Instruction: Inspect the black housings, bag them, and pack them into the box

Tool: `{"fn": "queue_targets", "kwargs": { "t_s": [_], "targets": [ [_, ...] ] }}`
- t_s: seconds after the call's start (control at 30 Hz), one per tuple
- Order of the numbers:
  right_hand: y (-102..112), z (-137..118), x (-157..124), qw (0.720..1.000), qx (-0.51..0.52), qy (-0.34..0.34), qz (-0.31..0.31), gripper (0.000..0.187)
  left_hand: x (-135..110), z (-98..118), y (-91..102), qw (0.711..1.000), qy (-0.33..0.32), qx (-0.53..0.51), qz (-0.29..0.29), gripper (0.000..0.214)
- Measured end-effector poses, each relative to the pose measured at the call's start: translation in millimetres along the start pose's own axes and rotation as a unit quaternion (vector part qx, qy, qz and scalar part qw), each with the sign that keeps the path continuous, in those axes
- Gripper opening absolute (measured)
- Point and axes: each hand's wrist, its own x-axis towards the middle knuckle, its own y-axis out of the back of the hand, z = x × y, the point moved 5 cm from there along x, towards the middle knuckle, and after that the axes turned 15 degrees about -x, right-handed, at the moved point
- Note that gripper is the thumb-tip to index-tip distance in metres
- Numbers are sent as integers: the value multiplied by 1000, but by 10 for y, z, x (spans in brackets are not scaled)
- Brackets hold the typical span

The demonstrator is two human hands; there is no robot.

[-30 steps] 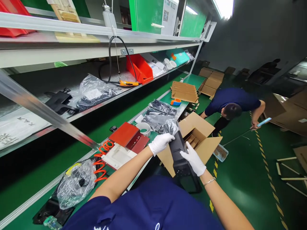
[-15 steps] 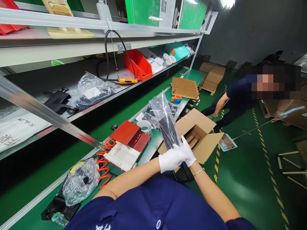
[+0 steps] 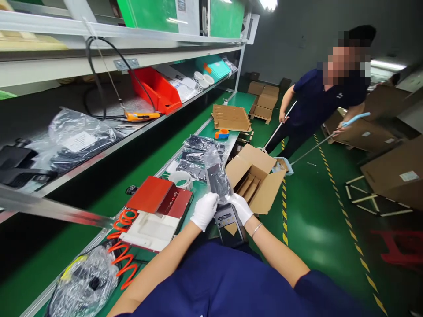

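Note:
Between my hands is a black frame-like part with an open, handle-shaped near end. A clear plastic bag covers its far end, and the near end sticks out bare towards my body. My left hand, in a white glove, pinches the bag's mouth on the left side. On the right side, my gloved right hand is closed on the bag's edge, its fingertips partly hidden. An open cardboard box with cardboard dividers stands just beyond my right hand.
Bagged black parts lie on the green bench beside a white tape roll. A red-and-white machine and an orange coiled hose are at the left. Opposite, a person holds a long-handled dustpan.
My hands have parted to either side of the bag's mouth, and the part's near end now shows. The view has swung right. The other person stands more upright.

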Motion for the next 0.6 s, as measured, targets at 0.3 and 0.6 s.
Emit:
{"fn": "queue_targets", "kwargs": {
  "t_s": [0.3,0.6],
  "targets": [
    [53,22,-146,1000,14,-8,-11,41,-343,68,-249,995,-33,-84,-39,31],
    [81,2,-587,995,22,-40,-93,39,-446,449,-332,975,-86,-169,-114,34]
  ]
}}
